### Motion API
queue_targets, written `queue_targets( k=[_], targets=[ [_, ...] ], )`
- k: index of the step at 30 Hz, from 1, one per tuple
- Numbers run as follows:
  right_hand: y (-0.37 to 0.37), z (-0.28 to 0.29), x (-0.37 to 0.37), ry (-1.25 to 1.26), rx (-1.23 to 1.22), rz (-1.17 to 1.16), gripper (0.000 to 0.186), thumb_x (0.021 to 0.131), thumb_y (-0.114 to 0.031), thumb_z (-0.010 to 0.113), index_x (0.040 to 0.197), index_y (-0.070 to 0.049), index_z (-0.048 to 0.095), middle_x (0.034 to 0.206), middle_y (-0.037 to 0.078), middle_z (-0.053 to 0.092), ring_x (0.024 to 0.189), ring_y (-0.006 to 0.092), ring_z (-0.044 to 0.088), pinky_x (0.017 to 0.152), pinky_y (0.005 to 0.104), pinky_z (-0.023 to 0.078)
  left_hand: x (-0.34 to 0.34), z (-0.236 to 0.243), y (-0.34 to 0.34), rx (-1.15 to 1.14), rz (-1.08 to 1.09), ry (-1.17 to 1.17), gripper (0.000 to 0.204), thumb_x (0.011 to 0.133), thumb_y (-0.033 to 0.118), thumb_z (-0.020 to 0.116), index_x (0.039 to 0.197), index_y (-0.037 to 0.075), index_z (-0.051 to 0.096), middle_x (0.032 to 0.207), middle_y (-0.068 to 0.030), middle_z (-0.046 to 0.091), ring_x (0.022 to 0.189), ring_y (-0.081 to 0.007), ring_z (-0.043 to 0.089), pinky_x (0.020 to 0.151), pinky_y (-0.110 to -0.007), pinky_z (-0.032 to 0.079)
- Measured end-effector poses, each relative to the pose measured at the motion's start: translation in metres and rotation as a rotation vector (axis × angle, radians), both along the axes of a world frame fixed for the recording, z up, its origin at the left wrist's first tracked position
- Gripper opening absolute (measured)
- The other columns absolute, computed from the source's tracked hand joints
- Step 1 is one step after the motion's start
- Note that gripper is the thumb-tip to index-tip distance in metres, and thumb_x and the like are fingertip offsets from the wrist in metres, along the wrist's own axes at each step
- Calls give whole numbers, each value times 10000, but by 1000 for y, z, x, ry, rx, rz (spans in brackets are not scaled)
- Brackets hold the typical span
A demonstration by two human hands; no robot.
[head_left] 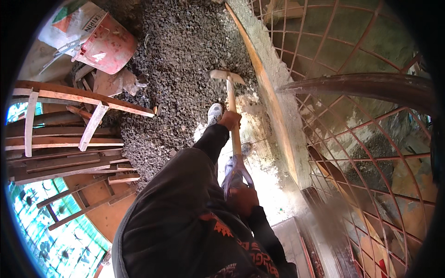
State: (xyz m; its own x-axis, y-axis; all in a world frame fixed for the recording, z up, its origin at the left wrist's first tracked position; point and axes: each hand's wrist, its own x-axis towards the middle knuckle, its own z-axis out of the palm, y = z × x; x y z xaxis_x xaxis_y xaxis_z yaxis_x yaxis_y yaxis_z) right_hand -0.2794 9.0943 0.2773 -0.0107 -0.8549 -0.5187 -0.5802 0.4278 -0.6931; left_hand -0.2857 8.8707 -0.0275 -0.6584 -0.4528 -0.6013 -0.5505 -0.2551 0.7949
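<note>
A shovel with a pale wooden shaft (236, 139) runs up the middle of the view. Its blade (227, 75), seen nearly edge-on, meets the dark gravel (185, 60). My left hand (230, 120) is closed round the shaft, partway down from the blade. At the near end, my right hand (244, 201) is closed on the forked grip (238, 176); part of its fingers is hidden. My shoe (214, 112) stands beside the gravel, left of the shaft.
A stained reddish bucket (109, 44) with a printed sack (72, 25) lies at the far left. Wooden planks and frames (69, 139) are stacked on the left. Along the right runs a concrete ledge (289, 125) with a grid of thin bars (361, 134) beside it.
</note>
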Motion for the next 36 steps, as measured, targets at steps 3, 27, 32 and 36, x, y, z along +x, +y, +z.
queue_targets(
  k=[3,27,32,36],
  targets=[
    [30,18,-1,172,18,23,215,754,-325,573,822,-124,609,688,104,621,648,289,623,591,431,487,-12,31,51,372,220,-176,189,763,70,557,582,20,538,546,-91,550,447,-193,556,427,-344,469],
    [-135,-23,-41,62,-43,126,202,695,-270,575,731,-76,618,658,127,614,607,302,602,603,434,451,-60,59,-207,-147,373,-522,194,737,149,599,665,-30,579,593,-113,603,505,-238,619,488,-349,502],
    [-97,-31,-27,10,-69,69,178,709,-246,562,697,-70,588,627,126,601,587,306,594,550,432,440,-51,57,-154,-3,309,-466,187,727,145,571,682,-35,583,588,-122,604,515,-229,622,500,-343,507],
    [-74,-34,-15,-50,-119,18,189,694,-258,585,705,-70,564,614,122,584,558,307,574,525,434,424,-44,50,-125,15,258,-505,183,717,146,555,655,-25,579,571,-112,599,510,-225,619,475,-343,492]
  ],
)
